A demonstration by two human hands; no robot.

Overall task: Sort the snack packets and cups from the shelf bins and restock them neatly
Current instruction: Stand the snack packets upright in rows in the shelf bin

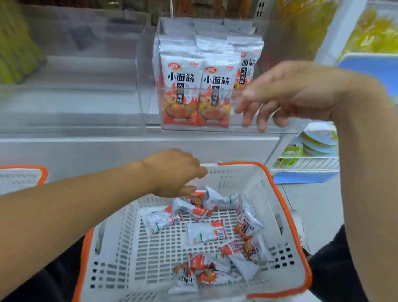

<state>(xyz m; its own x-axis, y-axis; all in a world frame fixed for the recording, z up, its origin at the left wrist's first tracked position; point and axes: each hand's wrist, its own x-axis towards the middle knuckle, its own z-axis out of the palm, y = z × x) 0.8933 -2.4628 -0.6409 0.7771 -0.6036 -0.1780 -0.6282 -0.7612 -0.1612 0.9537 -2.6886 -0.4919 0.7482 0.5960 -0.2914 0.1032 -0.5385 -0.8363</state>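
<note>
A clear acrylic shelf bin (217,128) holds upright white-and-orange snack packets (181,90) in rows. My right hand (287,95) hovers at the bin's right front, fingers hanging loose and holding nothing. Below, a white basket with orange rim (288,223) contains several loose packets of the same kind (207,233). My left hand (172,172) reaches into the basket's far side, fingers curled down onto a packet (195,197) at the back; whether it grips the packet is hidden by the hand.
A second white basket with orange handle (19,177) sits at the left edge. Empty clear bins (71,76) stand left of the filled one. Sealed cups (319,142) lie on a wire rack at the right. Green packets (10,51) fill the far left.
</note>
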